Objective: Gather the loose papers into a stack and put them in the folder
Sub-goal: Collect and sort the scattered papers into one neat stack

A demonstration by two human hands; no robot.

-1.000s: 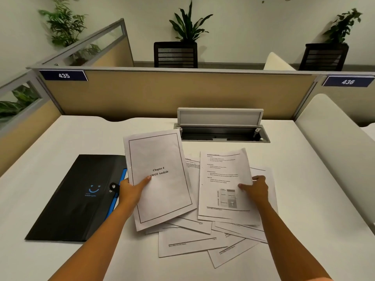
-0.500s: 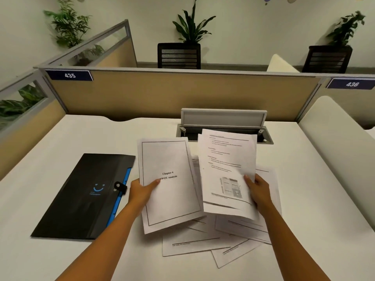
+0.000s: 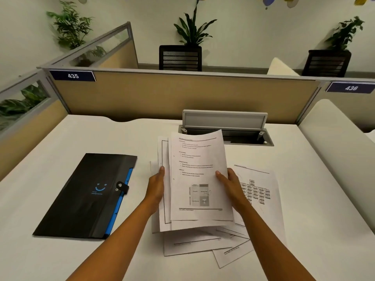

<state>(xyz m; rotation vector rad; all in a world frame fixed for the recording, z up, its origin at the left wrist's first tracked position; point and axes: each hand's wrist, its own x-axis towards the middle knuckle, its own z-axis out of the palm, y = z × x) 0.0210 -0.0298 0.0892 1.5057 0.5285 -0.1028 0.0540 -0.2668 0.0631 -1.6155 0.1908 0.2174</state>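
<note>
A person's two bare arms are reaching forward over a white desk (image 3: 60, 159), seen from a camera on their head. Both hands are holding a small stack of printed papers (image 3: 197, 179), lifted and tilted toward the viewer above the middle of the desk. The left hand (image 3: 157, 189) is gripping the stack's left edge, its thumb lying on the front of the sheets and its fingers hidden behind them. The right hand (image 3: 231, 185) is gripping the right edge the same way, thumb on the front page, fingers curling out of sight behind. The front page is showing lines of text and a small grey chart; a bordered page is peeking out just behind it on the left.

Under the stack, more loose papers (image 3: 194, 244) are lying scattered flat on the desk, overlapping at angles. One of them, a page with a tree diagram (image 3: 257, 191), is lying just right of the stack, partly beneath the right wrist.

Left of the stack, apart from it, a black folder (image 3: 85, 197) is lying flat and appears closed, its strap and snap fastened over a blue inner edge; a small blue smile logo is printed on its cover.

Beyond the stack, a grey cable hatch (image 3: 225, 120) is standing open in the desk. Behind that, a tan partition (image 3: 182, 94) is carrying number plates 435 (image 3: 72, 76) and 436 (image 3: 351, 88), with potted plants (image 3: 190, 27) past it.
</note>
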